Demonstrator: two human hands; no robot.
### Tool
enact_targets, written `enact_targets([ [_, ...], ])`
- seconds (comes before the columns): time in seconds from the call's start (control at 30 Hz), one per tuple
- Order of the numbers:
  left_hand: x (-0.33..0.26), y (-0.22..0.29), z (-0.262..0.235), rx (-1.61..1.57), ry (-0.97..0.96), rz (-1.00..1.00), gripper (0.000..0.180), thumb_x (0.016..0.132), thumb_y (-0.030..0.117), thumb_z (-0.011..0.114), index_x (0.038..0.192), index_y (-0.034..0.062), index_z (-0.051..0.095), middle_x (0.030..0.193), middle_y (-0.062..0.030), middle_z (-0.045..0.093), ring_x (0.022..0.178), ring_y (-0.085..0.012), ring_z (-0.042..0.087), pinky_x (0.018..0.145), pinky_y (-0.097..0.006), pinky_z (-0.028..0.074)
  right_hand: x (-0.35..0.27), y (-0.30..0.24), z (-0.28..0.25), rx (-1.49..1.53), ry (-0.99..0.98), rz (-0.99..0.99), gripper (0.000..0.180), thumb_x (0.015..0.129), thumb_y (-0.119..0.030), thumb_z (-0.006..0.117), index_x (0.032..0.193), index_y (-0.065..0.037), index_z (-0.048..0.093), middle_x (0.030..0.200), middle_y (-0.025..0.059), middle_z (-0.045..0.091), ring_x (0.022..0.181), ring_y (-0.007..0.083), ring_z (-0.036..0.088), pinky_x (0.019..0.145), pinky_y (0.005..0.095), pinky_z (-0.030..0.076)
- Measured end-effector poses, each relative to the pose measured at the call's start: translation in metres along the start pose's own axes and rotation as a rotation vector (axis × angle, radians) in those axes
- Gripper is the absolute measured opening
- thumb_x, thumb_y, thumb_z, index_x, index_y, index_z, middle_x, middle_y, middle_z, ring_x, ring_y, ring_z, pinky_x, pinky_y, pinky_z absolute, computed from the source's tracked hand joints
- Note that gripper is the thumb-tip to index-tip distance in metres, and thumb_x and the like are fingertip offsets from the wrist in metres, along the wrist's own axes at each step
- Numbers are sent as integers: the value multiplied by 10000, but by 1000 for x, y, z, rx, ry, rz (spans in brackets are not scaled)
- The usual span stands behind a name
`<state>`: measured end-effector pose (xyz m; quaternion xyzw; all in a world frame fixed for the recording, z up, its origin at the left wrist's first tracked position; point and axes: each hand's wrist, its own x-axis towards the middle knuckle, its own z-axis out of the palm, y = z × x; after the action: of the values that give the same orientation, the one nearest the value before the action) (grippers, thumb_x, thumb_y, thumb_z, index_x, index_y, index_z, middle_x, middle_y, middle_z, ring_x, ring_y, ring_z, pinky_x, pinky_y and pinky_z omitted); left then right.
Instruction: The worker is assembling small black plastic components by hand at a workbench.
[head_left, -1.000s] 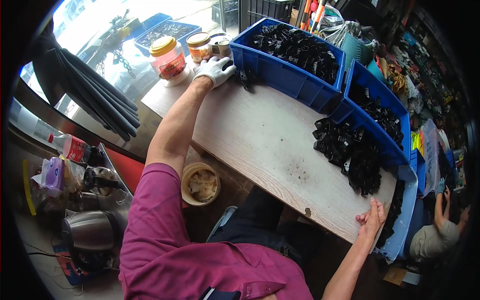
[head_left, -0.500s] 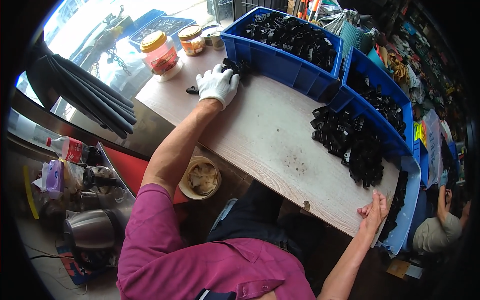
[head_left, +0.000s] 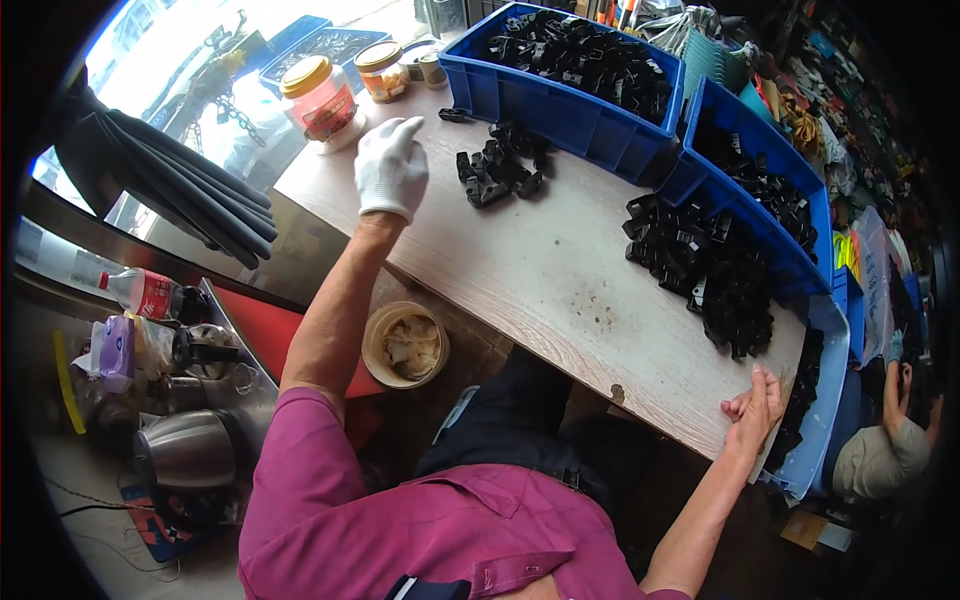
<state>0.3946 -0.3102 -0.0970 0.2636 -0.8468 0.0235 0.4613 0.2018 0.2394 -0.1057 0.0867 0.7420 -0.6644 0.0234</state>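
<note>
**Inspector A:** Start with the largest item.

**Inspector B:** A pale wooden desk [head_left: 520, 270]. At its 12 o'clock edge stands a blue bin [head_left: 560, 100] full of black plastic clips. At 2 o'clock a second blue bin [head_left: 775, 250] holds more of the same, with a loose heap of clips [head_left: 705, 270] lying against its near wall.

**Inspector A:** Smaller containers?

**Inspector B:** At 10 o'clock, a clear jar with a yellow lid [head_left: 318, 100], reddish contents. Just beyond it, two smaller lidded jars [head_left: 395, 68]. Below the desk edge, at 7 o'clock, a round tub [head_left: 405, 345] with pale residue inside.

**Inspector A:** The hands?

**Inspector B:** The left hand [head_left: 392, 168], in a white glove, hovers above the desk, fingers loosely together, holding nothing. A small pile of clips [head_left: 497, 165] lies just beside it at 3 o'clock, not touching. The right hand [head_left: 755, 410], bare, rests flat on the desk's near edge at 5 o'clock, fingers spread, gripping nothing.
</note>
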Motion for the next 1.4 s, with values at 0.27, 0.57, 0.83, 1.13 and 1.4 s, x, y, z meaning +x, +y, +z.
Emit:
enact_targets([
  [0.27, -27, -42, -5, 295, -317, -135, 264, 982, 372, 586, 1105, 209, 753, 1005, -110, 721, 933, -364, 684, 819, -485, 554, -3, -6, 6, -4, -30, -4, 258, 912, -273, 767, 1029, -64, 671, 517, -36, 493, 408, 57, 464, 439, 272, 519],
  [0.57, -41, -19, -8, 113, -288, -143, 383, 971, 348, 647, 1323, 200, 648, 1102, -133, 734, 1018, -354, 678, 873, -472, 542, -13, -15, 12, -9, -49, -19, 277, 887, -247, 791, 1012, -34, 664, 585, -24, 536, 444, 45, 449, 464, 266, 522],
  [0.83, -44, -26, -15, 112, -444, -251, 267, 933, 364, 673, 1050, 140, 760, 1080, -90, 738, 1018, -337, 660, 907, -437, 515, -18, -22, 16, -23, -124, 39, 330, 848, -218, 814, 1070, -36, 650, 584, -26, 545, 438, 56, 482, 473, 274, 540],
  [1.13, -65, 14, -24, -165, -312, -103, 167, 851, 159, 762, 1016, 145, 748, 892, -84, 734, 828, -284, 696, 766, -402, 552, -21, -31, 53, -184, -306, 7, 507, 823, -161, 809, 1256, 26, 622, 604, -3, 563, 424, 71, 472, 407, 269, 491],
  [1.4, -67, 56, -32, -103, -300, 79, 183, 855, 126, 742, 1038, 124, 745, 962, -89, 742, 924, -306, 684, 813, -416, 555, -18, -32, 59, -369, -264, 22, 432, 819, -197, 827, 1136, 39, 654, 690, 33, 599, 428, 92, 469, 406, 279, 483],
])
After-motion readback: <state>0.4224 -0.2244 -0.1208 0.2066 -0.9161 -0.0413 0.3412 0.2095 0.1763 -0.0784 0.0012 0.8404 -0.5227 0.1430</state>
